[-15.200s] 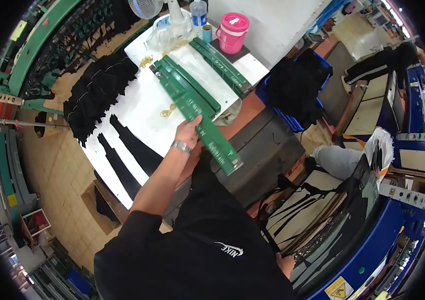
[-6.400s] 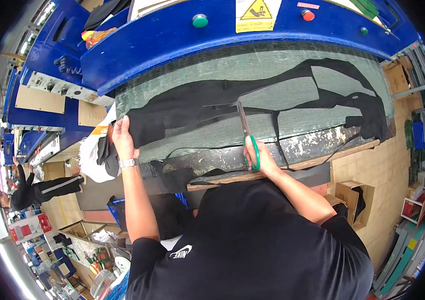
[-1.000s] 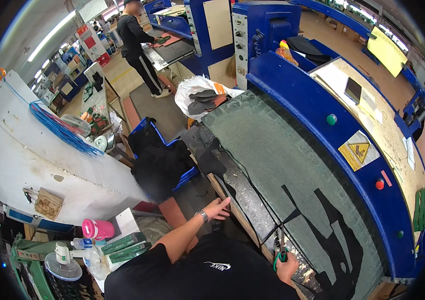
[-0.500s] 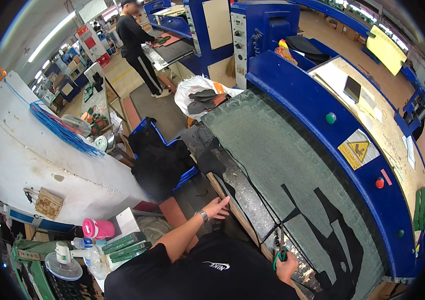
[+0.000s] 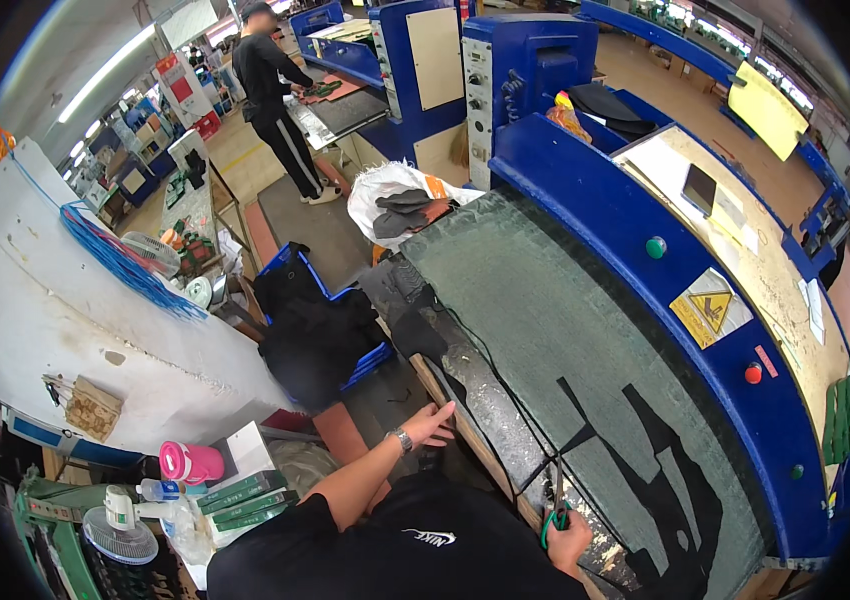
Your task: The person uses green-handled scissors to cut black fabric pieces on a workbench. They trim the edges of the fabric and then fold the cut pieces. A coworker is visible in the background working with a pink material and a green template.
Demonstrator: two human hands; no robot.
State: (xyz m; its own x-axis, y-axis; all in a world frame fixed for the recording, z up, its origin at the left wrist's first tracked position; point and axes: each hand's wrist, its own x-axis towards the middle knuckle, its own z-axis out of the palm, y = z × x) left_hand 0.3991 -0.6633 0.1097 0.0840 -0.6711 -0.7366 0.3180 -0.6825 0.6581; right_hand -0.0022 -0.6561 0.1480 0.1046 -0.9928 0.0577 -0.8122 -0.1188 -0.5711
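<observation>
1. One pair of green-handled metal scissors [image 5: 558,490] is grasped in the person's right hand [image 5: 570,540], fingers around the loops; the blades point away from the body, probably for control and safety.
2. Their tips reach a thin black strip [image 5: 577,436] near the front of the grey-green cutting pad [image 5: 535,300]; whether any of it lies between the blades is unclear.
3. Nothing shows in the left hand [image 5: 430,425], its fingers extended and relaxed beside the brown wooden edging bar [image 5: 485,455]; contact with the bar is uncertain. It perhaps rests there for balance.
4. Farther along the pad, a black, flat, gapped sheet of material [image 5: 648,505] lies spread out, which likely keeps its narrow limbs untangled and reachable.
5. Behind the pad runs a curved blue metal machine beam [image 5: 605,220], with a round green button [image 5: 656,247] and a round red one [image 5: 753,373] facing the person, presumably for easy reach.
6. At the pad's far end, a white woven sack [image 5: 365,200] holds dark grey pieces; near it, a blue plastic crate [image 5: 370,368] bears heaped black material [image 5: 310,330], both seemingly placed for handy collecting.
</observation>
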